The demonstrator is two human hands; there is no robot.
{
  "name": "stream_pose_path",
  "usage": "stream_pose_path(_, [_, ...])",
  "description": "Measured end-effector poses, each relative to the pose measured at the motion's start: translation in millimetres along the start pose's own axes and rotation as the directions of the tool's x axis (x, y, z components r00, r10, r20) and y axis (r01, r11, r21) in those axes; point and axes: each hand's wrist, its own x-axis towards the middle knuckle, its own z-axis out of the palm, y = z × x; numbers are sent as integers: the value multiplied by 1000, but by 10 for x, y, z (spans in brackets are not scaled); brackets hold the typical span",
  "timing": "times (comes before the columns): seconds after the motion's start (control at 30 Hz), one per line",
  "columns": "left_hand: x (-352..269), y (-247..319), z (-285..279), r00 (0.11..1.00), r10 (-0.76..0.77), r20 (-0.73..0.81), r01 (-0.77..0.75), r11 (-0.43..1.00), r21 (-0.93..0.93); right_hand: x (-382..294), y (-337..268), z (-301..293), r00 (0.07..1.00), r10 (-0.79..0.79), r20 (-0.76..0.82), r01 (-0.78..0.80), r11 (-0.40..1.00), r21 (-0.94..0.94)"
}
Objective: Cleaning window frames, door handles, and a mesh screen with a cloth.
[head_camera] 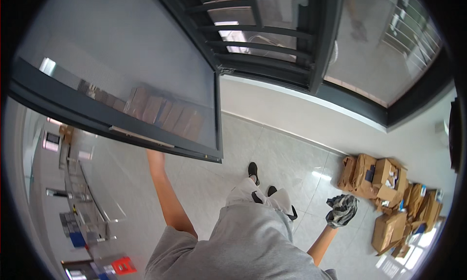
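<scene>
My left forearm reaches up to a swung-out mesh screen sash in a dark frame. The left hand itself is out of view behind the sash's lower rail, so its grip is hidden. At the right, my right hand holds a crumpled dark grey patterned cloth low beside my body. The bunched cloth covers most of its fingers. Before me stands the window opening, crossed by dark metal bars. A fixed glass pane adjoins it on the right.
Cardboard boxes and brown paper packages are heaped along the wall at the right. A white sill runs under the window. Shelving and a red object stand at the left, over a grey tiled floor.
</scene>
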Motion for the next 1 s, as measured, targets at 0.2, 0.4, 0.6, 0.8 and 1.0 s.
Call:
stream_pose_path(0.2, [-375, 97, 1128, 999, 40, 25, -43, 994, 96, -65, 46, -30, 955, 222, -197, -133, 913, 386])
stream_pose_path(0.4, [-643, 580, 2252, 834, 213, 509, -413, 852, 321, -255, 395, -259, 945, 262, -197, -158, 891, 424])
stream_pose_path(0.6, [-599, 1282, 3569, 548, 490, 678, -635, 772, -45, -143, 171, -61, 953, 209, -219, -134, 940, 315])
stream_pose_path(0.8, [-530, 1401, 4406, 444, 640, 627, -695, 688, -210, -68, -301, 321, 954, 170, -246, -132, 978, 162])
stream_pose_path(1.0, [-517, 1360, 5317, 399, 710, 580, -786, 591, -183, -197, 204, -65, 955, 207, -214, -124, 929, 348])
